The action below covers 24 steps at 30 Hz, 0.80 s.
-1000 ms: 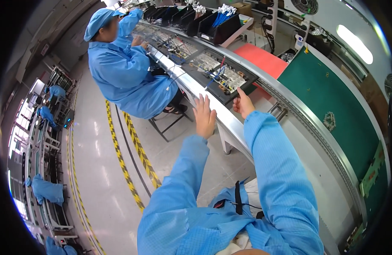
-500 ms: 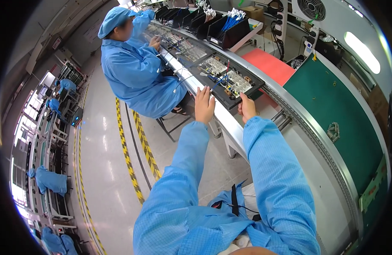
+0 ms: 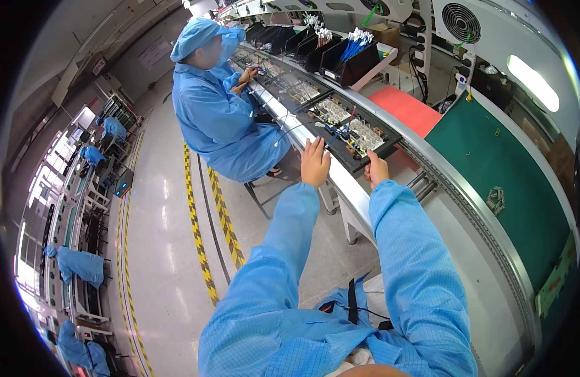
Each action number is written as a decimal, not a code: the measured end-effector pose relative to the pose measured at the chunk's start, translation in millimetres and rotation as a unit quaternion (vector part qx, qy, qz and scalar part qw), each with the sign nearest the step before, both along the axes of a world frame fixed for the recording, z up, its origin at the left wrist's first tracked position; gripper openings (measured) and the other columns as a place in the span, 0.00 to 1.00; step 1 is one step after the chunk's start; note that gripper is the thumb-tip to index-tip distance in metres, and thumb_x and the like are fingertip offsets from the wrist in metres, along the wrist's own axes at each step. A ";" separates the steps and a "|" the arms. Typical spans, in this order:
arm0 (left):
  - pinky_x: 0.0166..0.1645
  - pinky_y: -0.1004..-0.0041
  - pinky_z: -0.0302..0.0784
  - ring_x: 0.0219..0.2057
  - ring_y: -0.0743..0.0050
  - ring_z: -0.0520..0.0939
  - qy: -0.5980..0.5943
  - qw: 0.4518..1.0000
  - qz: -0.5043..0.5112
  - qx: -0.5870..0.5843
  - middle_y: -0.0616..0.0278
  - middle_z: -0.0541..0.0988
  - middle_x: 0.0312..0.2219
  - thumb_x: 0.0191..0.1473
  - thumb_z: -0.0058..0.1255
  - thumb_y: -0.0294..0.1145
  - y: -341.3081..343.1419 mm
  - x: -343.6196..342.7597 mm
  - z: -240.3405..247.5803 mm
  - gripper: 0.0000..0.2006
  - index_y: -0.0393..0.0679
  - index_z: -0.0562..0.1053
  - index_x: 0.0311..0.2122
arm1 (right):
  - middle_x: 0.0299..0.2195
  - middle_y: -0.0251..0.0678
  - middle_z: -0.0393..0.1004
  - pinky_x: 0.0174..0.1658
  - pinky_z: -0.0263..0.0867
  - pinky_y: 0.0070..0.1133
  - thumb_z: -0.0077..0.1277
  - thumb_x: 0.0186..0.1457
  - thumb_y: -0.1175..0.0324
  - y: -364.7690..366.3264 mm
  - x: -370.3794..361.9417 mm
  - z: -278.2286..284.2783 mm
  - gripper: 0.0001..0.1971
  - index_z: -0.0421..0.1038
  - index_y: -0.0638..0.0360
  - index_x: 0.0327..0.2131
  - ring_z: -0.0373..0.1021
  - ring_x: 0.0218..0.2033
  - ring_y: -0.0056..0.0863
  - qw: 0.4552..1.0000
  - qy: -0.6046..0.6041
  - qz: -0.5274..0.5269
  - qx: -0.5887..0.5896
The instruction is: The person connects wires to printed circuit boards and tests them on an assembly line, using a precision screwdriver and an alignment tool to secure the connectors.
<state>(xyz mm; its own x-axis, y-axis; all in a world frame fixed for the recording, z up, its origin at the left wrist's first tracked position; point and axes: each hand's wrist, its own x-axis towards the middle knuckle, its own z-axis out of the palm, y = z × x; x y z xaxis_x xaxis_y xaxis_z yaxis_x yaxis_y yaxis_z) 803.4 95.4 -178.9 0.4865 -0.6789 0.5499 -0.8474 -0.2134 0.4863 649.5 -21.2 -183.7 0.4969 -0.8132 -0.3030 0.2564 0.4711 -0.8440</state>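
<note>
My left hand lies with fingers stretched over the silver edge rail of the conveyor, fingertips close to the side of a black tray. At the tray's near corner my right hand has its fingers curled round the rim with the thumb on top. Inside the tray sit circuit boards with pale and brown parts. Blue and red wires lie across them. A thin cable with a white plug hangs over the rail left of my left hand.
A co-worker in blue sits close along the line at the left, hands over the tray row. Black bins with wire bundles stand behind. To the right are a red mat and a green mat. Striped tape marks the floor.
The view has shifted, so the scene appears slightly further right and lower. My hands keep their places at the tray corner and rail.
</note>
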 end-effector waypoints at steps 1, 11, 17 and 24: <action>0.61 0.50 0.47 0.62 0.51 0.51 0.000 1.000 0.001 0.000 0.58 0.61 0.57 0.54 0.41 0.40 2.6 4.1 -0.3 0.24 0.44 0.63 0.56 | 0.08 0.30 0.53 0.12 0.44 0.22 0.48 0.52 0.54 2.6 0.6 1.9 0.18 0.57 0.54 0.19 0.50 0.07 0.21 1.000 0.002 0.001 -0.005; 0.62 0.53 0.47 0.62 0.48 0.50 -0.001 1.000 0.007 0.020 0.56 0.59 0.58 0.54 0.40 0.39 5.1 5.5 10.0 0.24 0.43 0.62 0.56 | 0.08 0.31 0.54 0.12 0.44 0.23 0.48 0.52 0.53 9.3 -20.3 4.8 0.22 0.56 0.54 0.14 0.50 0.07 0.23 1.000 0.026 0.004 -0.017; 0.62 0.56 0.46 0.61 0.41 0.48 0.014 1.000 0.012 0.007 0.45 0.56 0.58 0.55 0.39 0.37 8.9 -15.7 -5.4 0.26 0.31 0.58 0.56 | 0.08 0.31 0.54 0.12 0.43 0.23 0.48 0.52 0.51 13.1 -60.1 -4.5 0.23 0.56 0.54 0.13 0.51 0.07 0.24 1.000 0.019 0.016 -0.004; 0.64 0.61 0.45 0.63 0.47 0.47 0.020 0.997 -0.068 -0.027 0.45 0.52 0.60 0.56 0.40 0.35 48.6 -89.0 -10.4 0.27 0.31 0.54 0.58 | 0.08 0.30 0.56 0.13 0.48 0.21 0.49 0.51 0.50 29.1 -126.6 -5.6 0.22 0.57 0.52 0.14 0.54 0.08 0.22 0.998 0.056 0.024 0.001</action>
